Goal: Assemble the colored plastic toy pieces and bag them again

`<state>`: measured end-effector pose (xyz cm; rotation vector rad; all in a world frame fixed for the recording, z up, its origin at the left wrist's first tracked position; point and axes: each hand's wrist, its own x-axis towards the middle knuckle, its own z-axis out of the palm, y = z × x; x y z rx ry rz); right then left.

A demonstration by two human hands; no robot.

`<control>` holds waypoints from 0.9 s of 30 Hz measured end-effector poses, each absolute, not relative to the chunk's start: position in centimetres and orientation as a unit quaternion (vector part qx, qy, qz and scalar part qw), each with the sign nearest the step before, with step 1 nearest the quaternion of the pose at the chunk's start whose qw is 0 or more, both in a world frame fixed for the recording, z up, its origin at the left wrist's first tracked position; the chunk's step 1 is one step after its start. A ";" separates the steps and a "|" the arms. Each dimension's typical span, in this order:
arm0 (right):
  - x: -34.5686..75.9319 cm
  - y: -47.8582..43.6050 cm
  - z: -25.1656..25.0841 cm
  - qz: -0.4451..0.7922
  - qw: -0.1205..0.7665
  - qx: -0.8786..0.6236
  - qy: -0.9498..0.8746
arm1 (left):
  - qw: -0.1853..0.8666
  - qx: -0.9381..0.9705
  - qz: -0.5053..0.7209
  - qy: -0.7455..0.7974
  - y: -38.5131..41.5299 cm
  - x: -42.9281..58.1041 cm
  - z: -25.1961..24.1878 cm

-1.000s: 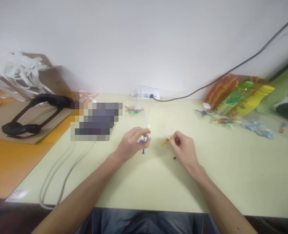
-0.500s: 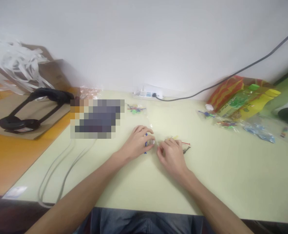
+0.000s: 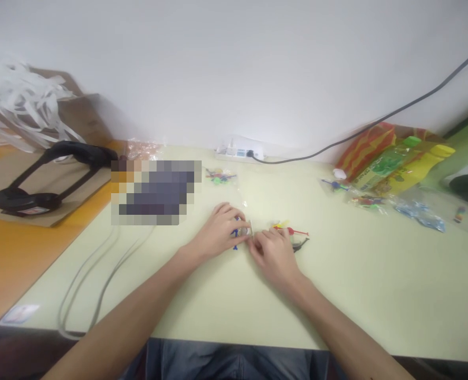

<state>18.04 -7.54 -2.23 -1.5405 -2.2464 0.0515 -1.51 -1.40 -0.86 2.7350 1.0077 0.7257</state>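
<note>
My left hand is closed around a small blue plastic toy piece with a round, pale part at its right side. Close against it, my right hand has its fingers pinched together near a thin, pale strip standing between the hands. Whether the strip is in the right fingers is hard to make out. Just beyond the right hand lie a red plastic piece, a yellow piece and a dark piece, partly covered by the fingers.
Bagged coloured pieces lie behind, near a power strip. At right are more packets, a blue-tinted bag and a green-capped bottle. A blurred-out device, cables and a black frame occupy the left.
My right hand has shifted left, up to the left hand, uncovering more of the red and yellow pieces. A pale strip now shows upright between the hands. The left hand has barely moved.
</note>
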 end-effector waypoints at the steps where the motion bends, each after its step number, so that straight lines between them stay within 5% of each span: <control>1: 18.1 -7.5 -2.2 0.023 0.213 -0.553 -0.805 | 0.073 0.909 0.238 0.335 -1.4 -1.5 -0.9; 27: 19.1 -7.4 -1.2 0.085 0.253 -0.559 -0.785 | 0.100 0.914 0.226 0.322 -1.2 -1.6 -0.9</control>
